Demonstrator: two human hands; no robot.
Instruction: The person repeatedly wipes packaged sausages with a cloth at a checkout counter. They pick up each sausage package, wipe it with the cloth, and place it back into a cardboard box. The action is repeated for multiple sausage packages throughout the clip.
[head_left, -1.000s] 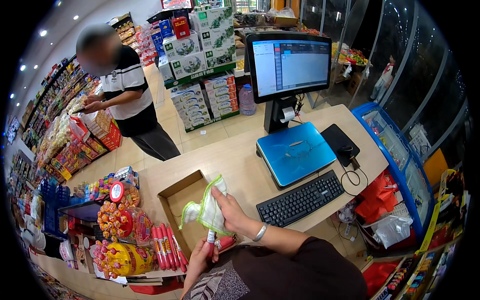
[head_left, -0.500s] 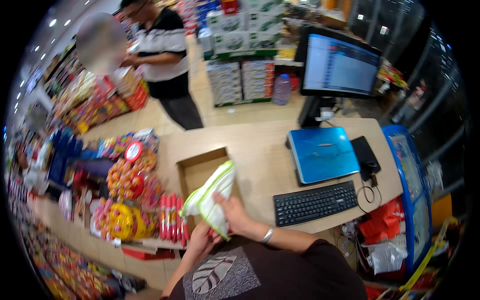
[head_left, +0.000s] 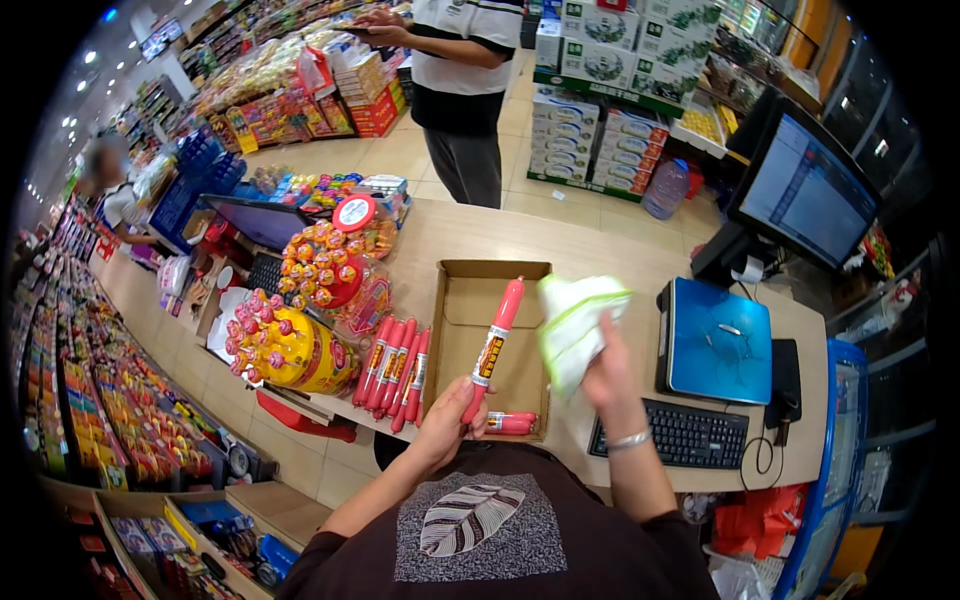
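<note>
The shop around my feed is brightly lit, with stocked shelves, a tiled floor and stacked cartons beyond a pale wood counter. A shopper in a black-and-white top stands on the far side of it. Through the head camera I look down on both bare hands. The left hand has its fingers wrapped around the lower end of one pink-red sausage stick, which tilts up and slightly right over the open cardboard box. The right hand, banded at the wrist by a silver bangle, grips a white cloth with green edging at the box's right side; it is blurred, and I cannot make out every fingertip behind the fabric. More sausages lie sideways in the near right corner of the box. Just to its left I see a row of matching sausages on the counter, beside a yellow lollipop tub. Over on the right sit a black keyboard, a flat blue-topped device and a monitor.
</note>
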